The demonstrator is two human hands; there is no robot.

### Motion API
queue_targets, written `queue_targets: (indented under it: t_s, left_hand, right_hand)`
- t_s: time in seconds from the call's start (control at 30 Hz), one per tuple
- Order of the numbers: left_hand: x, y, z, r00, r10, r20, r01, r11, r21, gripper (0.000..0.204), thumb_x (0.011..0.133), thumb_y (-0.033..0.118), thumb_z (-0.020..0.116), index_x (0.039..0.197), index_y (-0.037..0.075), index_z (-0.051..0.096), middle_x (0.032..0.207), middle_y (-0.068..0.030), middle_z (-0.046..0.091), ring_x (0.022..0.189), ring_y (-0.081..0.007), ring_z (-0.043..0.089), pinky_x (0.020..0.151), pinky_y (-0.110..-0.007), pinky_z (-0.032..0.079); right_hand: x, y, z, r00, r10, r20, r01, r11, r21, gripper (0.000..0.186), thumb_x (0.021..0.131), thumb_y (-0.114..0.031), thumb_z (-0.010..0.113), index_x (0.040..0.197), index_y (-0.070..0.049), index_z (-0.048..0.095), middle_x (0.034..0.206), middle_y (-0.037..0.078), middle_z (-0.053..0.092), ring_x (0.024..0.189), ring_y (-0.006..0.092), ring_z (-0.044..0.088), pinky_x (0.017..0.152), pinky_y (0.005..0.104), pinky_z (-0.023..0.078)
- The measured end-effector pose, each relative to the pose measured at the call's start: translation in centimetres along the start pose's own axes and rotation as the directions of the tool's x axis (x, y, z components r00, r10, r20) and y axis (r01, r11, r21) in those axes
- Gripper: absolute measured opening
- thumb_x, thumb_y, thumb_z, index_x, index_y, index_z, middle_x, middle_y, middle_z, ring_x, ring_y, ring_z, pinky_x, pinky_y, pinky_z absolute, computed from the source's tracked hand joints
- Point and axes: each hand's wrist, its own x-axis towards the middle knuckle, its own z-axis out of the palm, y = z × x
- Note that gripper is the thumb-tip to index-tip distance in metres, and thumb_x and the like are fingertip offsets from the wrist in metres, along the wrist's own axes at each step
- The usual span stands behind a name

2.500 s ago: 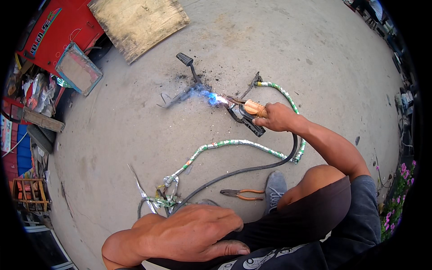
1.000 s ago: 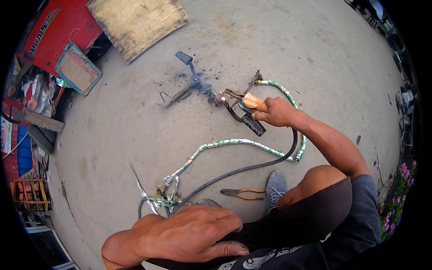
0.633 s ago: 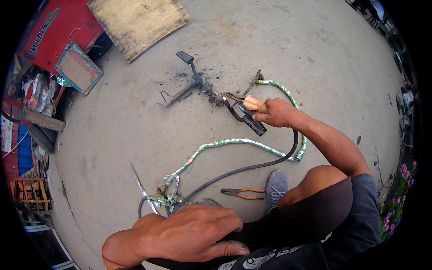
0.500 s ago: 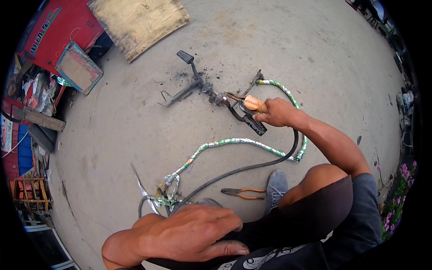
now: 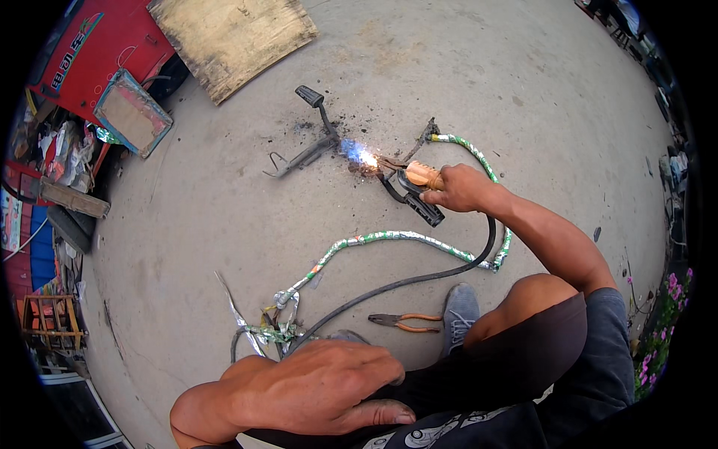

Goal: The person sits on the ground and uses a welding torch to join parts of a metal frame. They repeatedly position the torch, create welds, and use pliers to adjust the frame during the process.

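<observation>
My right hand (image 5: 465, 187) grips the orange-brown handle of a welding electrode holder (image 5: 423, 175). Its jaws point left at a bright blue-white arc (image 5: 360, 154) on a dark metal foot-peg bar (image 5: 307, 154) lying on the ground. The glare hides the spot being welded. Rubber pegs sit at both ends of the bar, the near one (image 5: 425, 209) just below my right hand. A black cable (image 5: 389, 284) runs back from the holder toward my legs. Over my left knee rests my left hand (image 5: 314, 385), thumb apart from the curled fingers, with nothing visible in it.
Pliers (image 5: 404, 322) with orange handles lie beside my grey shoe (image 5: 459, 318). A foil-wrapped cable (image 5: 389, 235) loops around to a clamp (image 5: 431, 129) near the bar. A wooden board (image 5: 232, 41), a red vehicle panel (image 5: 105, 52) and clutter stand at the left; pink flowers (image 5: 673, 292) grow at right.
The small red glow at the holder's tip has become a bright blue-white arc with sparks. Both hands have stayed in nearly the same place.
</observation>
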Motion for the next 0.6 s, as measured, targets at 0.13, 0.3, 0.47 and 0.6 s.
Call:
queue_targets:
  t_s: [0.13, 0.3, 0.47, 0.6]
  left_hand:
    - [-0.05, 0.06, 0.25, 0.999, -0.024, -0.022, 0.024, 1.0, -0.003, 0.049, 0.099, 0.047, 0.063, 0.093, -0.001, 0.057, 0.081, -0.017, 0.057, 0.076, -0.0403, 0.062, 0.066, -0.048, 0.048]
    - [-0.01, -0.19, 0.24, 0.999, 0.022, -0.038, -0.022, 1.0, 0.008, 0.049, 0.098, 0.048, 0.063, 0.095, 0.0, 0.057, 0.08, -0.0162, 0.056, 0.074, -0.0395, 0.061, 0.064, -0.048, 0.047]
    - [-0.08, -0.16, 0.25, 1.0, -0.008, -0.01, 0.008, 1.0, 0.025, 0.049, 0.099, 0.049, 0.062, 0.096, 0.0, 0.057, 0.081, -0.0164, 0.057, 0.075, -0.0393, 0.062, 0.065, -0.048, 0.048]
    - [-0.09, -0.13, 0.23, 1.0, -0.012, -0.021, 0.012, 1.0, 0.008, 0.049, 0.099, 0.049, 0.062, 0.095, 0.0, 0.057, 0.081, -0.0165, 0.057, 0.076, -0.0391, 0.062, 0.066, -0.048, 0.048]
  right_hand:
    - [0.11, 0.1, 0.12, 1.0, -0.023, -0.017, 0.023, 1.0, -0.013, 0.068, 0.089, -0.062, 0.066, 0.096, 0.006, 0.073, 0.093, 0.026, 0.073, 0.089, 0.0393, 0.072, 0.081, 0.047, 0.056]
    - [0.04, -0.19, -0.21, 1.0, -0.014, -0.002, 0.014, 1.0, -0.015, 0.068, 0.089, -0.061, 0.067, 0.097, 0.006, 0.073, 0.093, 0.026, 0.073, 0.088, 0.0394, 0.072, 0.08, 0.0469, 0.056]
    - [0.28, 0.09, 0.1, 0.999, -0.031, -0.032, 0.031, 0.999, -0.008, 0.067, 0.088, -0.06, 0.066, 0.096, 0.006, 0.073, 0.093, 0.026, 0.073, 0.087, 0.0388, 0.072, 0.079, 0.0467, 0.057]
    - [0.32, -0.18, -0.2, 1.0, -0.005, 0.002, 0.005, 1.0, -0.009, 0.067, 0.088, -0.06, 0.066, 0.096, 0.006, 0.073, 0.092, 0.026, 0.073, 0.086, 0.038, 0.073, 0.079, 0.0464, 0.057]
